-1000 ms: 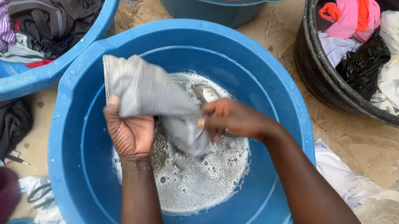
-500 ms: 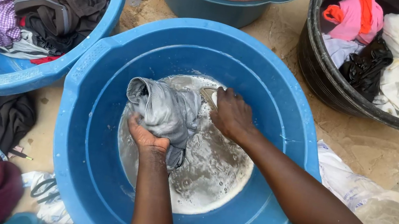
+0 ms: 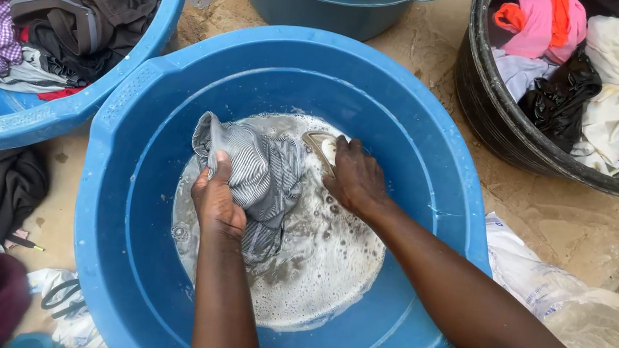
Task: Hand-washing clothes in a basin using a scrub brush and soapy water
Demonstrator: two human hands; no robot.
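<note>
Your left hand [image 3: 218, 201] is gripping a bunched, wet grey striped garment [image 3: 255, 178] over sudsy water at the centre of the blue basin [image 3: 444, 162]; your right hand [image 3: 357, 177] is clutching its pale edge.

Illumination: bright, diffuse daylight from above. Shadows are soft and short, and the inner wall of the blue basin [image 3: 147, 256] shows only mild shading. Glare: faint sheen on the soapy water [image 3: 326, 276]. Focus is sharp throughout, with no motion blur. Slight wide-angle curvature bends the basin rims near the frame edges.
</note>
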